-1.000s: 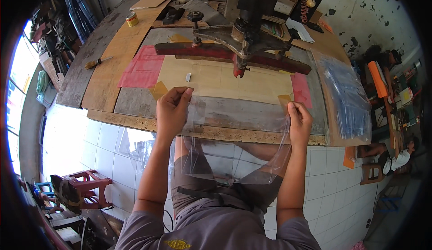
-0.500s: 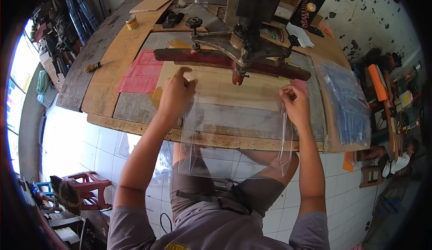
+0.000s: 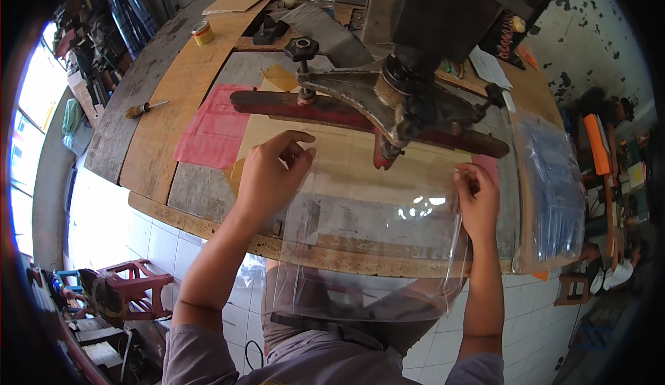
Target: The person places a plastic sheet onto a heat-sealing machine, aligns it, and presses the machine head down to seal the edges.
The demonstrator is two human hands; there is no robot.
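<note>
I hold a large clear plastic sheet [image 3: 367, 246] by its two upper corners over the front of a wooden workbench [image 3: 173, 101]. My left hand [image 3: 270, 170] pinches the left corner, my right hand [image 3: 476, 194] the right one. The sheet's lower part hangs off the bench edge toward my lap. Just beyond my hands a red bar [image 3: 312, 111] with a dark metal arm mechanism [image 3: 395, 94] lies across a tan board [image 3: 339, 156].
A pink sheet [image 3: 211, 125] lies left of the board. A stack of clear bags [image 3: 554, 191] sits at the right. A screwdriver [image 3: 142, 109] and a small yellow tin [image 3: 202, 33] rest on the bench's left. A red stool [image 3: 135, 295] stands on the floor.
Both hands have carried the clear sheet's top edge forward across the bench, from its front edge up close to the red bar. The view has closed in on the bench.
</note>
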